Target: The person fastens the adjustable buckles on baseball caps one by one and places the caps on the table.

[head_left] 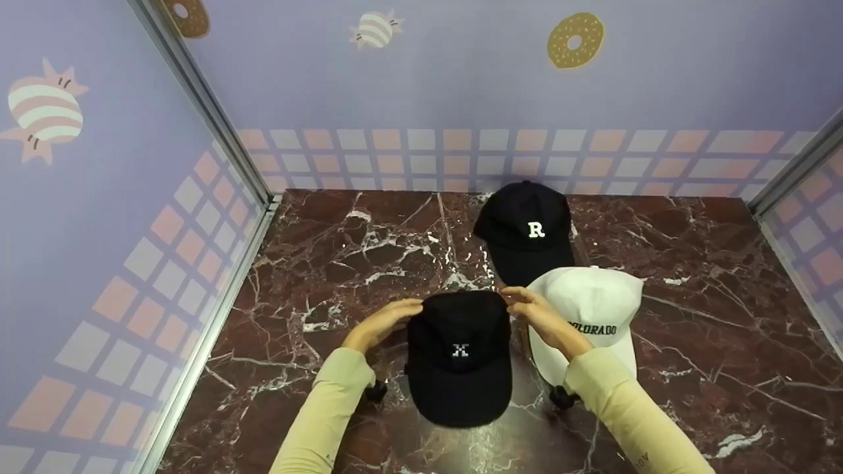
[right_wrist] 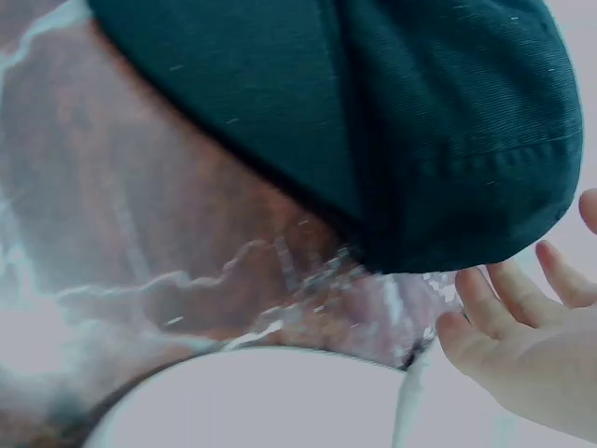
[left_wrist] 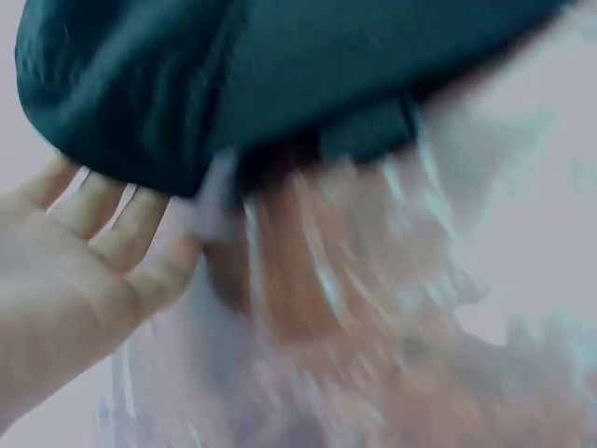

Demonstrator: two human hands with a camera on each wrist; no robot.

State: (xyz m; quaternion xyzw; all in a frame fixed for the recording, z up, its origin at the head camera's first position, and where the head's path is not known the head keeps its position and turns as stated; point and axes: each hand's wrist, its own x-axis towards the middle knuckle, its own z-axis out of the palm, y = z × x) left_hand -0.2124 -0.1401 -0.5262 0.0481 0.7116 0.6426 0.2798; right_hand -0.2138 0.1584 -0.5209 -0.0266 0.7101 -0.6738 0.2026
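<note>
A black baseball cap (head_left: 460, 392) with a white X on its front faces me, brim toward the near edge. At its left side is my left hand (head_left: 382, 325), fingers extended along the crown. In the left wrist view the fingertips meet the lower edge of the dark cap (left_wrist: 140, 103), partly hidden by it. My right hand (head_left: 548, 322) reaches to the crown's upper right, in front of a white cap. The right wrist view has its fingers (right_wrist: 508, 289) spread and gently bent, right at the black cap's edge (right_wrist: 457, 187).
Close on the right lies the white cap (head_left: 593, 299) lettered COLORADO, partly covered by my right hand and sleeve. Behind it stands another black cap (head_left: 523, 210) marked R. All rest on a dark red marbled table (head_left: 316, 263) enclosed by patterned walls (head_left: 448, 79).
</note>
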